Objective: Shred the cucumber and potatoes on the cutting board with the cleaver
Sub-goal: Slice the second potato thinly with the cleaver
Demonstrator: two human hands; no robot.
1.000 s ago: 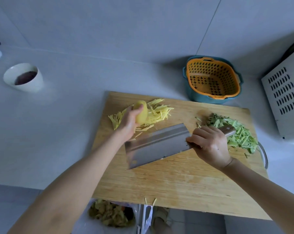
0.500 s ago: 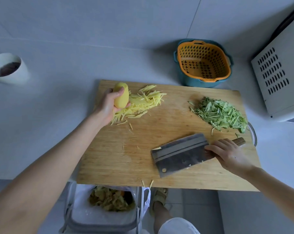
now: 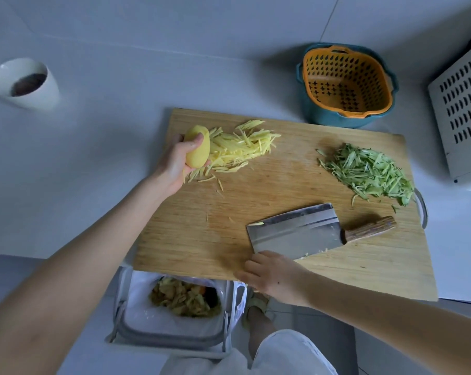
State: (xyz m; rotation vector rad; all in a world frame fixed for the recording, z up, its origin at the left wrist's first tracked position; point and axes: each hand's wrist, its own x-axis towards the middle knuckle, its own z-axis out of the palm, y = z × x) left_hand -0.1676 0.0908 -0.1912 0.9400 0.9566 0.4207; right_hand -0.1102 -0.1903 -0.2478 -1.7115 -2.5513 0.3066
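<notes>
A pale grey tabletop (image 3: pixel 107 158) meets a matching tiled wall (image 3: pixel 174 20) in cool, dim light. A white vented appliance (image 3: pixel 461 117) stands at the right. A lined bin (image 3: pixel 169 337) sits on the floor (image 3: pixel 323 334) below.

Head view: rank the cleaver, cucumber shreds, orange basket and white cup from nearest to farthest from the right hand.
1. Cleaver, lying flat on the board just beyond the right hand.
2. Cucumber shreds, on the board's far right part.
3. Orange basket, past the board's far right corner.
4. White cup, far off to the left.
</notes>
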